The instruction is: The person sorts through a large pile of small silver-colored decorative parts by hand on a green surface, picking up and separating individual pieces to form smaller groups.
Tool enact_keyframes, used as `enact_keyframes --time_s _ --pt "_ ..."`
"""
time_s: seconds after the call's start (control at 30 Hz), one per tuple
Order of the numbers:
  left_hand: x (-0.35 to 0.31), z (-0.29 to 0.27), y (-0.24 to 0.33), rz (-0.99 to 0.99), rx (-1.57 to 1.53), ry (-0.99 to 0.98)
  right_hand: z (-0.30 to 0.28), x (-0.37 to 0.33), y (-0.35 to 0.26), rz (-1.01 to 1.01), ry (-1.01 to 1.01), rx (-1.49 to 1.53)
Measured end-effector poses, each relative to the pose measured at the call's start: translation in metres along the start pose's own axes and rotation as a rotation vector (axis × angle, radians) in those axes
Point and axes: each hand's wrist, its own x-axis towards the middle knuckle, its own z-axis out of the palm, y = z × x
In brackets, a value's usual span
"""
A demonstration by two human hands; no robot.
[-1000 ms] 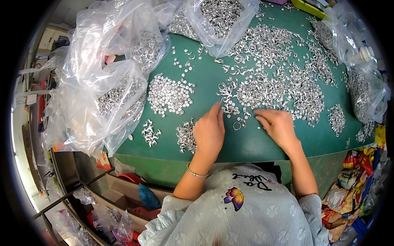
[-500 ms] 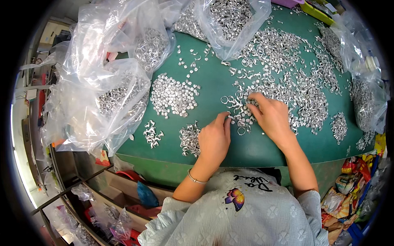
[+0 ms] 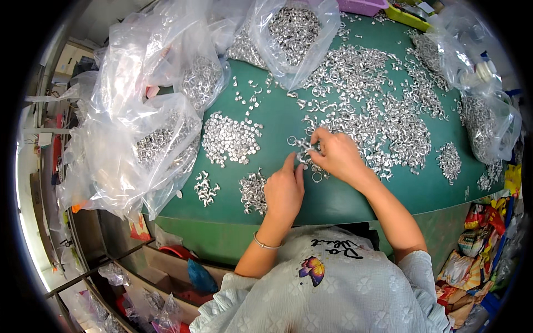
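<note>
Both of my hands work at the left edge of a wide spread of small silver metal pieces [image 3: 388, 130], among them rings and curved, hook-like bits. My right hand [image 3: 340, 158] has its thumb and forefinger apart, with a few loose pieces [image 3: 303, 143] at the tips. Just below those pieces, my left hand [image 3: 283, 191] stretches out its forefinger, the thumb held a little away. Its tips are close to the same bits; whether they touch is too small to tell. Beside the left hand lies a small heap of curved silver pieces [image 3: 253, 191].
Flat flower-like silver pieces [image 3: 230, 139] form a pile at left, above a smaller cluster [image 3: 206, 188]. Clear plastic bags of metal parts [image 3: 294, 36] stand at the back, left [image 3: 161, 144] and right [image 3: 483, 125] of the green table [image 3: 355, 208]. A purple tray [image 3: 361, 5] sits at the far edge.
The view has shifted a little, so the table's contents sit further left. My right hand has moved left, closer to the left hand, whose forefinger now points further forward.
</note>
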Motion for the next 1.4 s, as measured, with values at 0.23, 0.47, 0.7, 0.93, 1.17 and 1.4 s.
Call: enact_keyframes --time_s 0.23,0.47,0.7,0.93,1.17,1.4 --pt "-0.002 0.000 -0.009 -0.104 0.057 -0.044 0.016 0.006 -0.015 -0.083 -0.186 0.061" --pt "0.008 0.014 0.012 0.141 -0.285 0.105 0.004 -0.014 0.000 -0.168 0.133 0.224" --pt "0.006 -0.001 0.037 0.139 -0.405 0.079 -0.118 -0.125 0.061 0.071 0.739 0.668" --pt "0.005 0.018 0.029 0.092 -0.453 -0.093 -0.279 -0.265 0.313 0.611 1.666 0.483" --pt "0.010 0.017 0.030 0.036 -0.308 -0.090 -0.365 -0.274 0.467 0.988 1.371 -0.258" --pt "0.034 0.020 0.041 0.131 -0.056 -0.090 -0.328 -0.245 0.340 0.353 1.767 -0.064"
